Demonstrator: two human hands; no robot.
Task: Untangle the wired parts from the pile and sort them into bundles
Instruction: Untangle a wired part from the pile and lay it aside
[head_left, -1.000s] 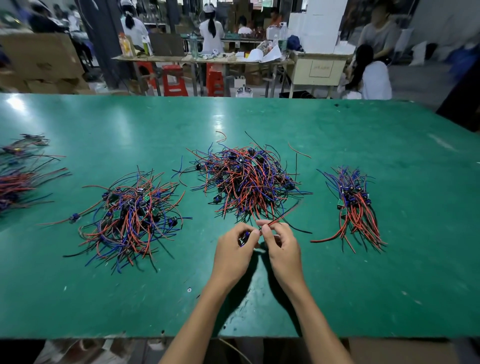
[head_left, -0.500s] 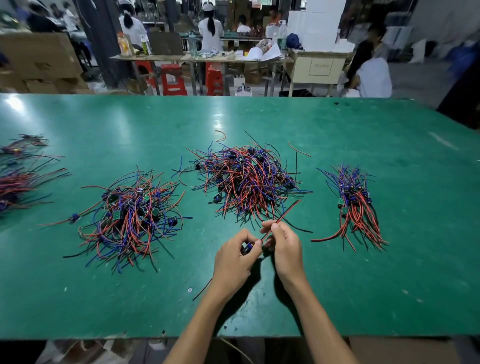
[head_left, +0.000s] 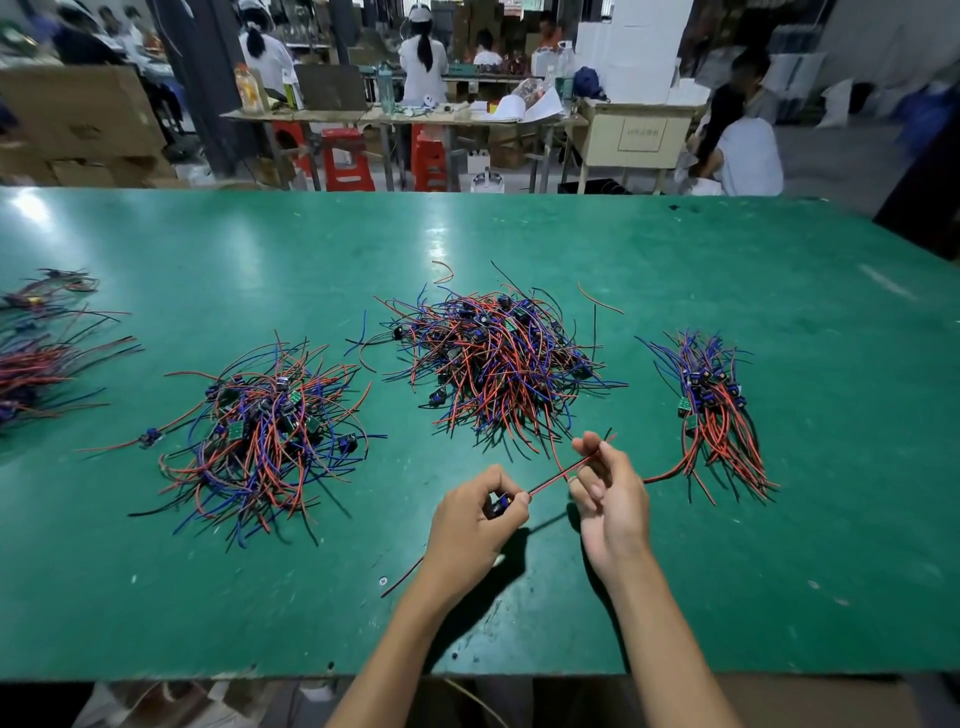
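Over the near green surface (head_left: 779, 571), the left hand (head_left: 470, 530) pinches a wired part (head_left: 501, 504) while the right hand (head_left: 610, 488) pinches its red wire (head_left: 550, 480), both grips grasping, just near of the central pile (head_left: 498, 358).

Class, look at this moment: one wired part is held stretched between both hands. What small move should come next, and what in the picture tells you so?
Probably carry it right and lay it on the tidy bundle. The left hand grips the part's body, the right hand pinches its red and black wires, and the part looks free of the tangled pile behind.
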